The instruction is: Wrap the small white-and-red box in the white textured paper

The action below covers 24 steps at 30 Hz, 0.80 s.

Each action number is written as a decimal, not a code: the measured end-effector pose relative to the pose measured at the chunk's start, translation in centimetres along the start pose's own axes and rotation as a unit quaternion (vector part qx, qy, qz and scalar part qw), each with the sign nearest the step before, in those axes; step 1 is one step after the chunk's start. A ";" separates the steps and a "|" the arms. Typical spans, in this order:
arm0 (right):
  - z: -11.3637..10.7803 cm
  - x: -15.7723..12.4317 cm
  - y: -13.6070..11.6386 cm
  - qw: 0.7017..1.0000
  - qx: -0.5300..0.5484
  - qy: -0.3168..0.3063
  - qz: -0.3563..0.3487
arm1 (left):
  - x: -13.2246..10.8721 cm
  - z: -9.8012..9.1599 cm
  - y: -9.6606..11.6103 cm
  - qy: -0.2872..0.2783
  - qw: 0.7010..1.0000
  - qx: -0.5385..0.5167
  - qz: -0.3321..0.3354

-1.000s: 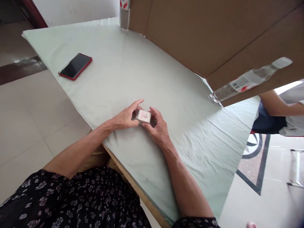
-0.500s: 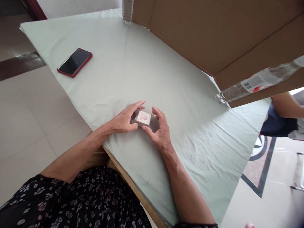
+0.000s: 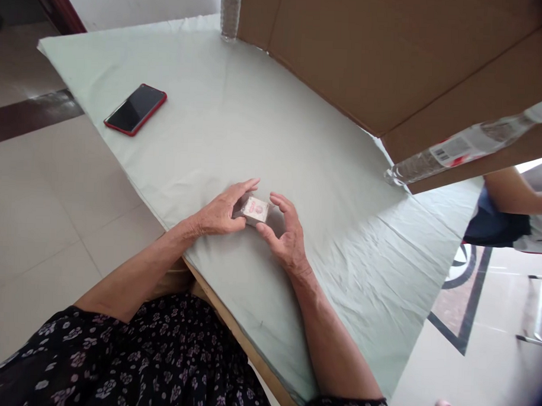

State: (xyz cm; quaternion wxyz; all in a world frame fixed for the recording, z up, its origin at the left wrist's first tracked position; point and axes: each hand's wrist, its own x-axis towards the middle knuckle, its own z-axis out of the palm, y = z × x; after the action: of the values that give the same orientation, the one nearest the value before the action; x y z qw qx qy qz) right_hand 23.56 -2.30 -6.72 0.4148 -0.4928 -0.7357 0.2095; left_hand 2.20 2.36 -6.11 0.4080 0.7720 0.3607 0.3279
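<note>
A small white block-shaped pack with a pinkish-red print on top lies on the pale green cloth between my two hands. It resembles a deck of playing cards, but its exact kind is too small to make out. My left hand curves around its left side, thumb and fingers apart, the thumb close to the near left corner. On the other side my right hand is curved and open, its thumb tip at the near right corner. Whether either hand touches the pack I cannot tell.
A phone in a red case lies at the left edge of the table. A large cardboard panel stands at the back, with a clear bottle at its left and another bottle leaning on its right. A person's arm shows at right.
My right thumb has shifted slightly right, away from the front of the pack. The pack and my left hand stay nearly the same; the whole view has shifted a little.
</note>
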 end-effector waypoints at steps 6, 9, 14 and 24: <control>-0.7 0.5 -0.8 0.998 -0.047 0.032 -0.024 | -0.1 0.0 -0.1 0.000 1.000 0.022 -0.004; -1.0 1.3 -1.1 0.994 -0.096 0.020 -0.046 | -0.1 0.0 -0.2 0.002 0.999 0.046 0.009; -0.9 2.6 -1.9 0.980 -0.174 -0.009 -0.097 | 0.1 0.1 -0.2 0.004 0.997 0.066 0.027; 0.0 4.3 -1.5 0.979 -0.181 0.010 -0.089 | 0.2 0.3 -0.3 0.010 0.995 0.083 0.046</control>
State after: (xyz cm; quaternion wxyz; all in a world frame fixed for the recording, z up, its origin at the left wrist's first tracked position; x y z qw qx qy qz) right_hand 21.97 0.95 -3.93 0.3430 -0.4941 -0.7983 0.0295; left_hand 2.44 2.53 -6.45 0.3234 0.8155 0.3545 0.3235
